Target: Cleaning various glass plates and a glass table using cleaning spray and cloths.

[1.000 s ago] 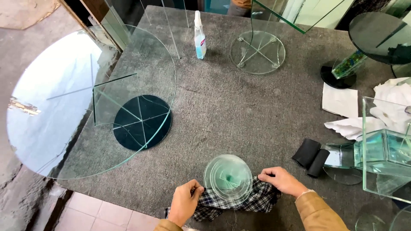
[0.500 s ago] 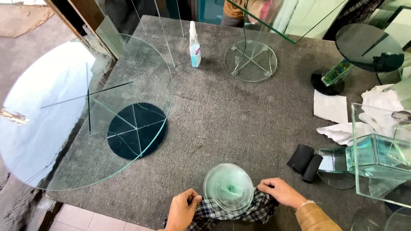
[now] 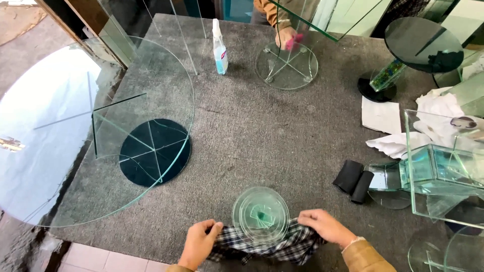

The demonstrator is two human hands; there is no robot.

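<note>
A small round glass stand (image 3: 260,213) rests on a dark plaid cloth (image 3: 295,247) at the near edge of the grey carpeted table (image 3: 262,136). My left hand (image 3: 199,243) grips the cloth's left end. My right hand (image 3: 323,226) presses on the cloth's right end, just beside the glass stand. Both hands lie on either side of the stand, not touching the glass as far as I can see.
A big round glass tabletop on a dark base (image 3: 96,136) overhangs the left edge. A spray bottle (image 3: 219,48) and another glass disc (image 3: 286,65), with a co-worker's hand (image 3: 287,36) on it, stand far back. Black rolls (image 3: 355,179), white rags (image 3: 403,143) and glass boxes (image 3: 443,166) crowd the right.
The view has tilted down and nearer. My hands have spread slightly along the cloth under the glass stand. A co-worker's hand has come into view at the far glass disc.
</note>
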